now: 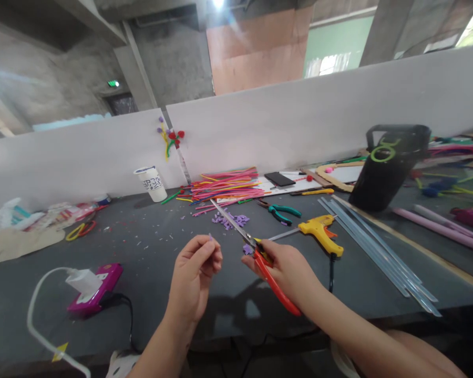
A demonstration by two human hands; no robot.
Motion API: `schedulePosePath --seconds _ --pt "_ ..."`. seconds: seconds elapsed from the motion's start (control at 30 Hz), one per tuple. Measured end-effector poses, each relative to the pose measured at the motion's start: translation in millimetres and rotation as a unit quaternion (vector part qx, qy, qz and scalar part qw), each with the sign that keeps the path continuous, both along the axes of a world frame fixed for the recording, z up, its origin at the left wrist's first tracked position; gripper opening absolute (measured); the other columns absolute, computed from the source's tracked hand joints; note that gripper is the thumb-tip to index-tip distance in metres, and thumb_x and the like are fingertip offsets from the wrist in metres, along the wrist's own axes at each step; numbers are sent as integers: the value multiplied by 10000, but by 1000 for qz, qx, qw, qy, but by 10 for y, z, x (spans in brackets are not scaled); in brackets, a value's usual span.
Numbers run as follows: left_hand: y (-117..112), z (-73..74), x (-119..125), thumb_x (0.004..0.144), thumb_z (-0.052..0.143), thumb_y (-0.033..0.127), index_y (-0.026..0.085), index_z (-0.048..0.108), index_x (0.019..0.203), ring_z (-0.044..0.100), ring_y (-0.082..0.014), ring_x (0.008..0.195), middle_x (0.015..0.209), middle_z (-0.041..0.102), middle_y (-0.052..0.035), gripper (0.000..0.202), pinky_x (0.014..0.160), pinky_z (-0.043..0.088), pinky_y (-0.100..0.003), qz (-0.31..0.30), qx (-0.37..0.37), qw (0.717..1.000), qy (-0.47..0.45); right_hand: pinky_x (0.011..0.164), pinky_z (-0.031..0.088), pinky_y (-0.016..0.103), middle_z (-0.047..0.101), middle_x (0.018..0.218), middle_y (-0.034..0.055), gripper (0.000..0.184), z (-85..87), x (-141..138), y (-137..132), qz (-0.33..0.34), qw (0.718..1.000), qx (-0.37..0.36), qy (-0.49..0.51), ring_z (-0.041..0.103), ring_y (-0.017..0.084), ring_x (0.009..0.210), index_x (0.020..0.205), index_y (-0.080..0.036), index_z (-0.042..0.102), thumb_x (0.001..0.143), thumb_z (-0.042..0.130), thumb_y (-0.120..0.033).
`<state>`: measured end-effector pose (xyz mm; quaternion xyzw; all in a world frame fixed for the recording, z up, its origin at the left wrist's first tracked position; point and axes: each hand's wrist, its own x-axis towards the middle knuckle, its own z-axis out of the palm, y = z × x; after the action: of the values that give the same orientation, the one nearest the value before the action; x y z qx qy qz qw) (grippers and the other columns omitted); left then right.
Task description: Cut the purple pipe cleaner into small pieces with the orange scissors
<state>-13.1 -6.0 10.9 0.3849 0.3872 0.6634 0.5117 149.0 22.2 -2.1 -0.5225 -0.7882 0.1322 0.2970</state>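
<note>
My left hand (pixel 197 268) is closed in a pinch, thumb against fingertips, with the tip of a tiny purple piece (pixel 210 237) just showing above it. In my right hand (pixel 289 266) is a pair of scissors (pixel 274 286) with red handles. Their blades point up and to the left, apart from my left hand, and look closed together. Beyond the blades lies a scattered pile of short purple cut pieces (pixel 224 223). Another small purple clump (pixel 247 249) sits close to my right fingertips.
A yellow glue gun (pixel 321 233) and teal-handled pliers (pixel 281 212) lie beyond my right hand. Clear glue sticks (pixel 372 247) and a black tumbler (pixel 390 168) are rightward. Colourful pipe cleaners (pixel 224 186) and a paper cup (pixel 152 184) stand behind; a magenta power strip (pixel 96 294) is left.
</note>
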Motion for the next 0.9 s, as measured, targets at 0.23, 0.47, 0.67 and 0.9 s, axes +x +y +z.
schedulePosePath --seconds 0.23,0.47,0.67,0.9 --pt "348 -208 -94 722 492 217 186 585 648 511 -139 547 577 556 11 123 555 383 -241 17 12 850 527 420 237 200 443 467 -42 382 -66 116 262 -47 994 -38 87 354 95 435 527 -207 383 711 472 -529" --pt "701 -379 119 724 480 160 192 601 644 533 -177 662 681 586 -45 148 641 350 -277 -25 53 728 683 429 231 211 419 466 -40 381 -99 192 393 -76 994 -29 79 308 100 446 532 -206 415 726 455 -532" --pt "803 -478 236 766 429 140 184 604 706 557 -168 693 742 593 -64 190 654 359 -262 -45 51 656 752 440 222 212 415 474 -42 307 -51 218 374 -81 993 -28 85 287 97 458 540 -203 446 716 494 -449" --pt "884 -340 -176 806 369 230 177 621 785 559 -195 790 834 606 -73 259 698 384 -283 -2 26 631 775 426 221 203 375 466 -51 348 -56 254 419 -80 986 -56 132 290 87 451 512 -198 403 690 504 -479"
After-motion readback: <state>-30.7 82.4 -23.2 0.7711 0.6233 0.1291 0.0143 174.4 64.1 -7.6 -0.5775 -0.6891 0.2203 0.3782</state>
